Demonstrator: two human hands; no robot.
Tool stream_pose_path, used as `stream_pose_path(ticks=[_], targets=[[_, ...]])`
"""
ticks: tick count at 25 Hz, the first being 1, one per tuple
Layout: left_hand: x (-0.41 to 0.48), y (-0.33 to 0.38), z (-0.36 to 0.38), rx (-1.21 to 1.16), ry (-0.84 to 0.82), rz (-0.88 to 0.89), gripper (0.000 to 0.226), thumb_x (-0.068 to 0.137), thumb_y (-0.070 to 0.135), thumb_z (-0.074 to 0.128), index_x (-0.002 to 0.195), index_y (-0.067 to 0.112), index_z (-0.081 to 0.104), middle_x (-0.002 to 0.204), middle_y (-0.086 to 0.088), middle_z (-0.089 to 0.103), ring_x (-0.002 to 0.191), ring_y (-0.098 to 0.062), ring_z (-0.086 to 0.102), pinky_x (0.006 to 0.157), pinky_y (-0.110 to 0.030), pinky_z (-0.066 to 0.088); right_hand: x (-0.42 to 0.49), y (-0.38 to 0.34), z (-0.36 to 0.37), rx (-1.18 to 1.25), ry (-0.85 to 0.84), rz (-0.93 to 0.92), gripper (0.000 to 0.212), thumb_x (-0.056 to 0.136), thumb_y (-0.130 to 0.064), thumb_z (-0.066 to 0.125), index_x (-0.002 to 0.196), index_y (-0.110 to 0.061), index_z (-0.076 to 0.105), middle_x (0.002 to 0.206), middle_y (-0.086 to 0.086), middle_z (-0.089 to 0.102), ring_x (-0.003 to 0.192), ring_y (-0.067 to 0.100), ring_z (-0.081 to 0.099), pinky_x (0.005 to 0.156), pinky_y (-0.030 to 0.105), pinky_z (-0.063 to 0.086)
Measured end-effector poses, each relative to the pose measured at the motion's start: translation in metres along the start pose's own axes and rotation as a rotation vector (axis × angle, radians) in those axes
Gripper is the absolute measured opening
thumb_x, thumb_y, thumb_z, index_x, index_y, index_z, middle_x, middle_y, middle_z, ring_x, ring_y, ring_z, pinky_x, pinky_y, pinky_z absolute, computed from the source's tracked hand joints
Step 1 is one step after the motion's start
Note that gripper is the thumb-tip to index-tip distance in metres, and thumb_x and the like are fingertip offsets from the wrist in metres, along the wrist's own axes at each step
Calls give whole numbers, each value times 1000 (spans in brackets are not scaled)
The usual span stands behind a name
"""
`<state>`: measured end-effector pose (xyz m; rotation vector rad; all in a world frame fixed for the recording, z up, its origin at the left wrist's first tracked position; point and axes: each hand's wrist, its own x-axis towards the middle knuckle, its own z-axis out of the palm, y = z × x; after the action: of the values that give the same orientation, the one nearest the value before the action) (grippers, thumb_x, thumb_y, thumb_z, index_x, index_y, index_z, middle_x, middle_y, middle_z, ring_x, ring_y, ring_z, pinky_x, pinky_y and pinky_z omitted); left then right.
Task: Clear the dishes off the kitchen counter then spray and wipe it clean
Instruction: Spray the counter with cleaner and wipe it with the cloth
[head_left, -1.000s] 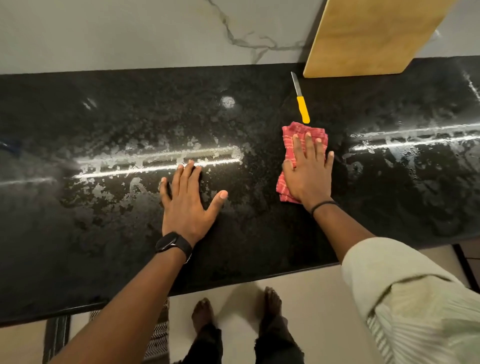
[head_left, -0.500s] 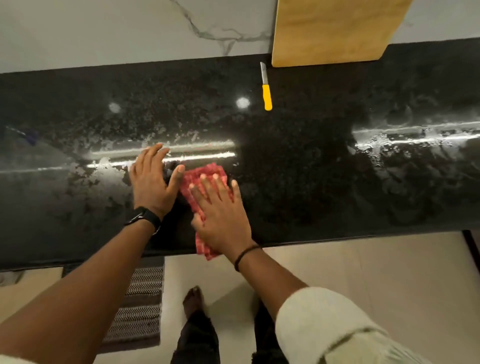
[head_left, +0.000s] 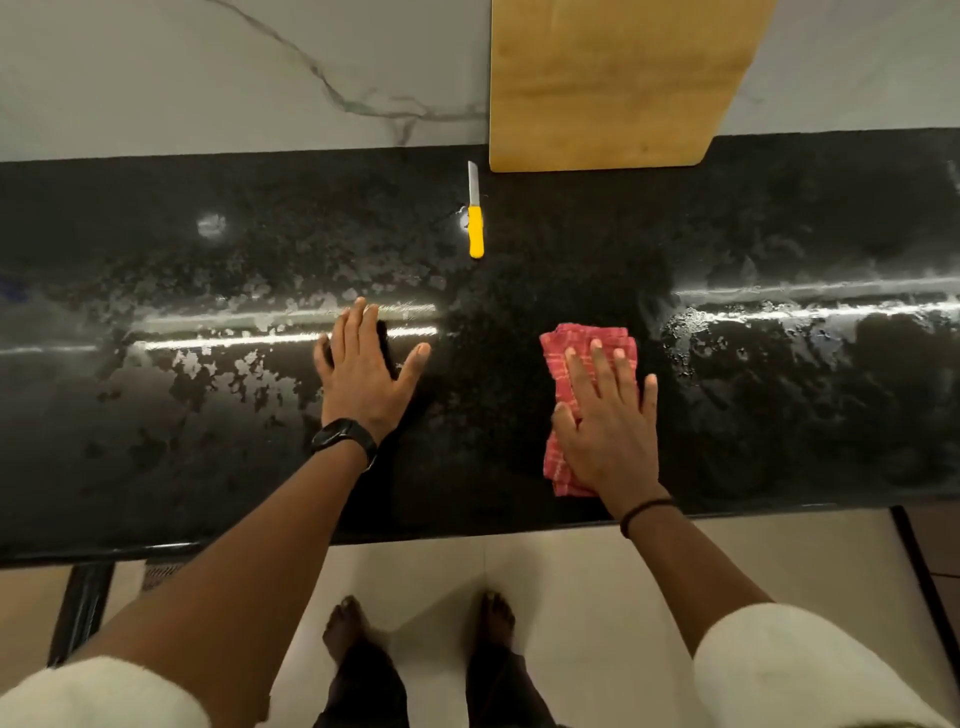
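The black stone counter (head_left: 208, 415) is wet, with patchy streaks shining on its left and right parts. A folded red checked cloth (head_left: 563, 353) lies flat on it right of centre. My right hand (head_left: 605, 421) presses down on the cloth with straight, spread fingers. My left hand (head_left: 363, 371) rests flat on the bare counter to the left of the cloth, fingers straight, a black watch on its wrist.
A small knife with a yellow handle (head_left: 475, 228) lies near the back of the counter. A wooden cutting board (head_left: 613, 78) leans against the marbled wall behind it. The counter's front edge runs just below my wrists; my bare feet stand on the tiled floor.
My right hand has slid the cloth to the right, away from my left hand. Half a second ago the cloth lay right beside my left hand near the front edge.
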<state>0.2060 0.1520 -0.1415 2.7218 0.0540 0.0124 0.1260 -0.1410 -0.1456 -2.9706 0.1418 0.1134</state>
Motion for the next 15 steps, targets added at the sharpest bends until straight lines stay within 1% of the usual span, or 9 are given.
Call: stream_pose_path(ticks=[3,8,12,15], targets=[[2,0,3,12,-12,-3,91,93,82,22,160,21,17,170,1,9,157,-16,2,125,-54,-1,61,0,-4,29,20,46,72,95,-50,37,163,-33,19,172,5,15,159,29,6,125,64,5],[5,1,4,26,-25,8,91,92,82,21,159,21,20,169,3,12,156,-14,3,125,-53,-1,166,-20,-8,11,27,49,71,96,-55,33,163,-33,18,172,5,15,158,32,7,124,64,4],[7,3,4,42,-43,13,94,91,83,20,160,20,20,169,4,11,156,-13,1,125,-52,-2,231,-59,-8,7,9,33,70,98,-52,32,163,-31,17,172,6,12,158,33,7,124,64,3],[8,4,4,69,-53,12,96,90,84,17,160,20,20,169,4,11,156,-12,0,125,-51,-3,254,-103,-3,17,6,-17,70,97,-50,32,163,-31,19,172,5,14,158,33,8,124,64,1]])
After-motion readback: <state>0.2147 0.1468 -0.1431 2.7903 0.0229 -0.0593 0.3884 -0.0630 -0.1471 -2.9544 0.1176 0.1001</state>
